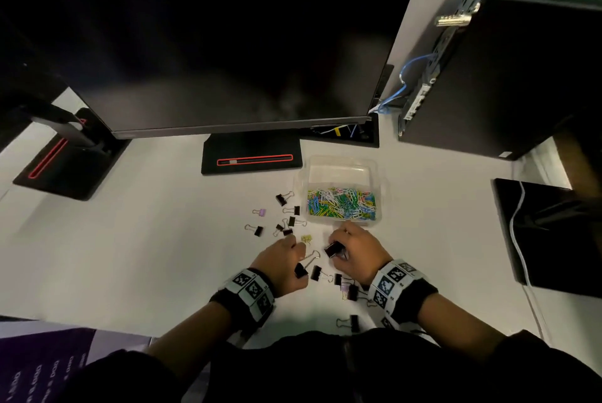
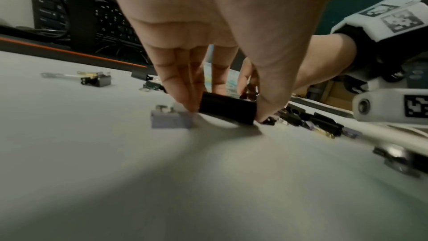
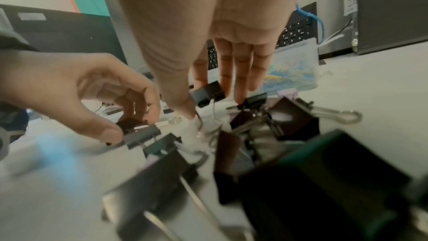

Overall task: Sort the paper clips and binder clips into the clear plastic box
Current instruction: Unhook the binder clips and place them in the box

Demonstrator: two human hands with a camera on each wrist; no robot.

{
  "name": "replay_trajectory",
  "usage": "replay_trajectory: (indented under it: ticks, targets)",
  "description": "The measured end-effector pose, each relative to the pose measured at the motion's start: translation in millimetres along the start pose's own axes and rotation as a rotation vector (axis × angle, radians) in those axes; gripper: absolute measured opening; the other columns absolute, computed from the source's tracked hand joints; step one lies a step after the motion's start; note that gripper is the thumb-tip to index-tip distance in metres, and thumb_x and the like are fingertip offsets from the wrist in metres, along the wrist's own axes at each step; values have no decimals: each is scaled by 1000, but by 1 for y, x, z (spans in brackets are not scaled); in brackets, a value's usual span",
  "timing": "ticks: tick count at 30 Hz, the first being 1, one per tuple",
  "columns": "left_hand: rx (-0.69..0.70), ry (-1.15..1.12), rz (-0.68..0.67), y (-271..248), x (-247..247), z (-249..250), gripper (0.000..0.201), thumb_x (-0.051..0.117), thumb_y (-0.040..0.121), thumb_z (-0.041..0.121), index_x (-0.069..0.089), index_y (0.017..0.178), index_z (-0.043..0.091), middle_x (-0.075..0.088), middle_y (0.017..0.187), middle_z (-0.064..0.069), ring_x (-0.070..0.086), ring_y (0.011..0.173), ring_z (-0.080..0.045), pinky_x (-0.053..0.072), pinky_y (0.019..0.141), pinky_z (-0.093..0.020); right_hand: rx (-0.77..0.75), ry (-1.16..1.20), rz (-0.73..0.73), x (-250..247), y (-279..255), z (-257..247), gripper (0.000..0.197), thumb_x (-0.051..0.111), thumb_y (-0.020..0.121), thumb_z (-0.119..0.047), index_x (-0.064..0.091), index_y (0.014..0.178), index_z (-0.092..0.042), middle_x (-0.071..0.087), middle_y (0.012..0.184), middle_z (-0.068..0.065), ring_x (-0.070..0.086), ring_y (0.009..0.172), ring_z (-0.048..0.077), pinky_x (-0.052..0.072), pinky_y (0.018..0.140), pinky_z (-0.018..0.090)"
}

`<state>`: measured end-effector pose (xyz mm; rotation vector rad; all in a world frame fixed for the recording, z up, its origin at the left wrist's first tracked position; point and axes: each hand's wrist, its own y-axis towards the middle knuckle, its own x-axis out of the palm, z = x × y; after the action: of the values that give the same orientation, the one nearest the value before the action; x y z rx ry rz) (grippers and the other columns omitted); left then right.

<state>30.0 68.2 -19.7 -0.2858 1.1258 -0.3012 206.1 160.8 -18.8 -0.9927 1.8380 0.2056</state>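
The clear plastic box stands on the white desk; coloured paper clips fill its near compartment, and the far one looks empty. Just in front of it, my left hand pinches a black binder clip between fingers and thumb, low on the desk. My right hand pinches another black binder clip between thumb and forefinger. Several loose binder clips lie left of the box, among them a lavender one and a yellow one. More black binder clips lie by my right wrist.
A large dark monitor overhangs the desk behind the box, its stand base just left of the box. A black computer tower stands at the back right. A black pad with a white cable lies at the right.
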Motion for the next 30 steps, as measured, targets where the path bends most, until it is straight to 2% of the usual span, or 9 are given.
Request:
replay_trajectory:
  ticks: [3, 5, 7, 10, 12, 17, 23, 27, 30]
  targets:
    - [-104, -166, 61, 1, -7, -3, 40, 60, 78, 31, 55, 113, 11, 49, 110, -3, 56, 96, -21, 45, 81, -25, 64, 213, 137, -12, -6, 2, 34, 66, 72, -9, 60, 105, -11, 46, 107, 4, 52, 91, 18, 45, 78, 22]
    - [-170, -282, 105, 4, -13, -7, 32, 61, 77, 28, 60, 106, 13, 48, 104, -1, 54, 92, -18, 41, 80, -22, 86, 332, 246, -22, -12, 8, 33, 64, 70, 4, 59, 101, -7, 41, 105, 4, 49, 86, 13, 41, 75, 4]
    - [-204, -391, 134, 5, -18, -13, 22, 62, 79, 22, 62, 98, 10, 49, 100, -3, 52, 90, -18, 40, 81, -24, 123, 362, 291, -30, -17, 17, 30, 57, 72, 11, 55, 96, -6, 39, 103, 4, 47, 83, 9, 36, 71, -4]
    - [-250, -573, 132, 8, -24, -19, 18, 54, 88, 20, 59, 96, 5, 59, 98, -10, 54, 84, -22, 47, 83, -35, 181, 301, 181, -34, -31, 31, 28, 58, 72, 7, 46, 89, -13, 40, 92, 0, 44, 76, 6, 37, 66, 2]
    - [-253, -675, 124, 13, -29, -19, 21, 46, 91, 24, 57, 95, 6, 61, 90, -6, 54, 78, -22, 50, 79, -39, 186, 256, 51, -31, -43, 38, 32, 63, 67, -1, 46, 87, -18, 43, 85, -1, 45, 74, 12, 35, 60, 10]
    - [-166, -617, 214, 33, -53, -3, 23, 43, 96, 15, 56, 110, 4, 57, 99, -5, 52, 78, -16, 42, 61, -17, 168, 107, -146, -17, -60, 42, 34, 70, 71, -25, 58, 102, -25, 48, 89, -4, 49, 80, 14, 44, 73, 27]
    - [-50, -352, 291, 69, -84, 10, 37, 51, 93, 28, 51, 124, 8, 56, 118, -11, 57, 101, -21, 42, 84, -26, 186, 128, -98, -14, -61, 45, 48, 74, 69, -36, 55, 112, -27, 47, 94, -5, 48, 84, 12, 38, 74, 23]
    - [-60, -256, 305, 99, -95, 16, 40, 52, 91, 33, 50, 125, 12, 56, 118, -10, 53, 109, -24, 44, 97, -37, 206, 70, -137, -12, -64, 45, 46, 75, 63, -44, 51, 97, -26, 46, 88, -8, 48, 79, 14, 37, 64, 25]
    - [-67, -184, 285, 119, -96, 22, 40, 53, 91, 31, 49, 127, 14, 55, 123, -10, 46, 117, -29, 38, 101, -40, 222, 32, -117, -4, -68, 48, 40, 68, 66, -50, 47, 89, -25, 52, 86, -6, 51, 77, 17, 39, 63, 27]
